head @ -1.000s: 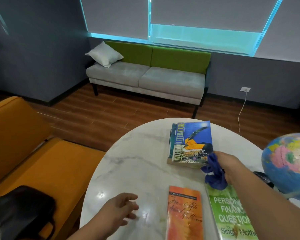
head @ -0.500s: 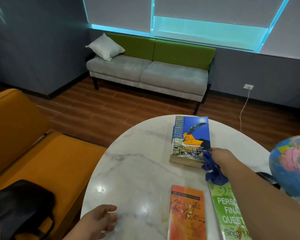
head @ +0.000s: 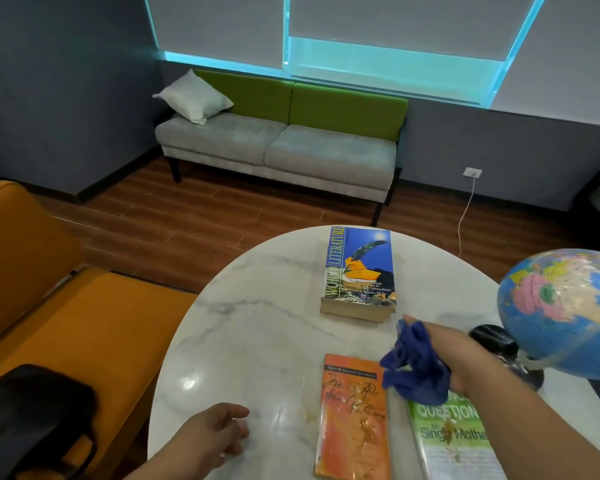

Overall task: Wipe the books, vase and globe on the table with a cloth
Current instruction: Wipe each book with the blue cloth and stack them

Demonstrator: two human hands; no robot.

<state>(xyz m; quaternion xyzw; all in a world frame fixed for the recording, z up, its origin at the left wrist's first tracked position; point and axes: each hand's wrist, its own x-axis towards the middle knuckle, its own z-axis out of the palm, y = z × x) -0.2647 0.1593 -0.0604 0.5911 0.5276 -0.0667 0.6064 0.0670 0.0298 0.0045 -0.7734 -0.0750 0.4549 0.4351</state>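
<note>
My right hand (head: 454,355) grips a crumpled blue cloth (head: 413,367) just above the top of the green book (head: 452,441), between it and the orange book (head: 355,420). Both near books show brownish stains. A blue World Literature book (head: 359,268) lies on a stack farther back on the white marble table (head: 257,327). The globe (head: 561,313) stands at the right on its dark base (head: 499,344). My left hand (head: 212,438) hovers relaxed over the table's near left edge, holding nothing. No vase is in view.
An orange chair (head: 66,306) with a black bag (head: 32,417) stands left of the table. A grey and green sofa (head: 281,140) with a white pillow sits by the far wall. A white cable (head: 465,216) hangs from a wall socket.
My right hand has drawn back with the cloth from the blue book's near corner toward the green book. My left hand stays low by the table's left edge.
</note>
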